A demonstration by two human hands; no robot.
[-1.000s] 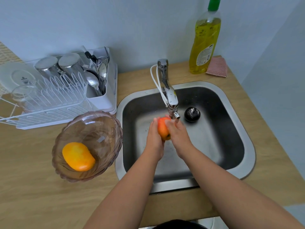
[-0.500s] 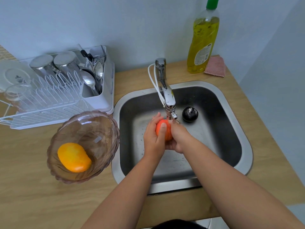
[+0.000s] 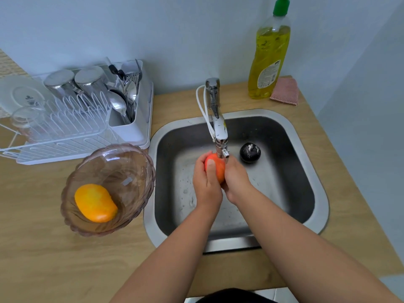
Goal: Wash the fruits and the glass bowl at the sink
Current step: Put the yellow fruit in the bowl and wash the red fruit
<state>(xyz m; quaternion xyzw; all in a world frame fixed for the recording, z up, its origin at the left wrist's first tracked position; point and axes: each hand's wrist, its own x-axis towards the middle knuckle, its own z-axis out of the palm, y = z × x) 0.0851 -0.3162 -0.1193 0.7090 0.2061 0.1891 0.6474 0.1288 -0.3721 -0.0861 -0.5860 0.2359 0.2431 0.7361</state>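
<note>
A red-orange fruit is held just under the spout of the chrome faucet, over the steel sink. My left hand grips it from the left with the thumb laid across its front. My right hand cups it from the right and below. A dark round fruit lies on the sink floor to the right of the spout. A tinted glass bowl stands on the wooden counter left of the sink, with a yellow-orange mango inside.
A white dish rack with steel cups, a plate, a glass and cutlery stands at the back left. A yellow dish soap bottle and a pink sponge cloth sit behind the sink. A wall rises close on the right.
My left thumb has slid across the front of the fruit and both hands have turned around it under the spout. The bowl and mango have not moved.
</note>
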